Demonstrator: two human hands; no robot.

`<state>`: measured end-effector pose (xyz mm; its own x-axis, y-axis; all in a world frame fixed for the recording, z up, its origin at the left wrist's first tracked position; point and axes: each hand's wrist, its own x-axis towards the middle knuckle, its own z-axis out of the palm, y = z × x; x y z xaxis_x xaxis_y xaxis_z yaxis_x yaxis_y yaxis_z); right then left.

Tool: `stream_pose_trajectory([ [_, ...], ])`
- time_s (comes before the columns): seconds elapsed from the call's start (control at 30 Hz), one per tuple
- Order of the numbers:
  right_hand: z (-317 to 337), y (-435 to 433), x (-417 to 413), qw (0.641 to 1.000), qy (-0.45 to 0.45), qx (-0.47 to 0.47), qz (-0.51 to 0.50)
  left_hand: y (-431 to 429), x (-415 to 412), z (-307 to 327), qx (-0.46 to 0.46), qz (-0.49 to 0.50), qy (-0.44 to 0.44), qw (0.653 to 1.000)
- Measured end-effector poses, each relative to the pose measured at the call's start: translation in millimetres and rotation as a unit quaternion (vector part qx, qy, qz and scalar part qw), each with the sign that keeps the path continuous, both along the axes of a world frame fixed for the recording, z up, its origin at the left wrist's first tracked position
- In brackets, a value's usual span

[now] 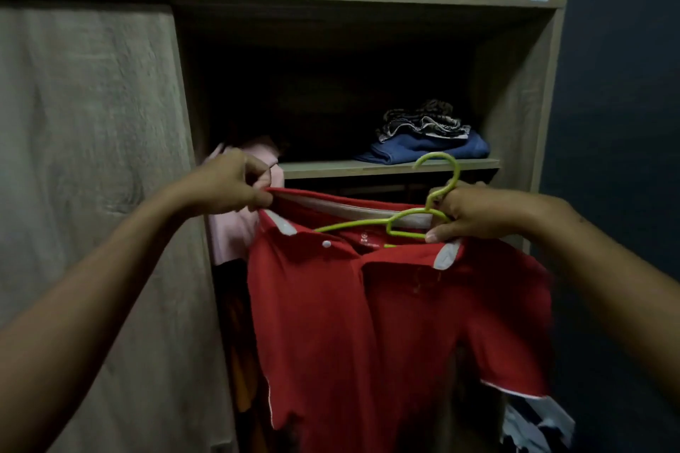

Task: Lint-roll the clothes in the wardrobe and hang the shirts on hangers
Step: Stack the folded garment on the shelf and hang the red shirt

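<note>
The collar edge of a red polo shirt (386, 324) is pinched in the left hand (235, 182), while a thin lime-green plastic hanger (415, 217) and the collar's other side are gripped by the right hand (474, 211). The shirt is held up before the open wardrobe (515, 92), just below its shelf edge (368, 168). Folded blue cloth (430, 147) is stacked above, with dark open space behind.

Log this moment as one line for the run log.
step: fitting hanger into shirt | left hand: pinching red polo shirt collar | right hand: gripping green hanger at neck opening | hung: not yet
</note>
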<state>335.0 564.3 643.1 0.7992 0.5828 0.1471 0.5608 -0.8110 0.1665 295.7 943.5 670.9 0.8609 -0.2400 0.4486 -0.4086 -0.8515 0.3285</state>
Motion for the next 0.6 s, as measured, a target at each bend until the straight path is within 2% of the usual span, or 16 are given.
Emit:
stream_pose_trajectory([
  [0.03, -2.5, 6.1, 2.1, 1.000, -0.002, 0.011, 0.009, -5.7, -2.2, 1.1, -0.048, -0.010, 0.009, 0.999],
  [0.1, -3.6, 17.8, 1.6, 0.986, 0.030, 0.152, 0.065, -23.8, -8.4, 2.3, -0.115, -0.030, 0.004, 0.993],
  [0.2, 0.8, 34.1, -3.2, 0.910, 0.060, 0.385, 0.140, -52.0, -16.2, -1.4, -0.148, -0.052, -0.009, 0.988],
  [0.37, 3.3, 47.1, -7.8, 0.803, 0.127, 0.550, 0.189, -58.6, -23.5, -5.4, -0.217, -0.061, -0.022, 0.974],
  [0.4, 6.0, 47.7, -9.7, 0.793, 0.132, 0.562, 0.194, -57.9, -23.2, -7.5, -0.221, -0.058, -0.019, 0.973],
  [0.53, 16.1, 50.3, -17.0, 0.824, 0.118, 0.522, 0.187, -63.0, -27.5, -18.5, -0.203, -0.034, -0.020, 0.978],
  [0.6, 18.1, 51.8, -18.0, 0.828, 0.117, 0.518, 0.180, -63.9, -32.6, -19.0, -0.217, -0.022, -0.032, 0.975],
])
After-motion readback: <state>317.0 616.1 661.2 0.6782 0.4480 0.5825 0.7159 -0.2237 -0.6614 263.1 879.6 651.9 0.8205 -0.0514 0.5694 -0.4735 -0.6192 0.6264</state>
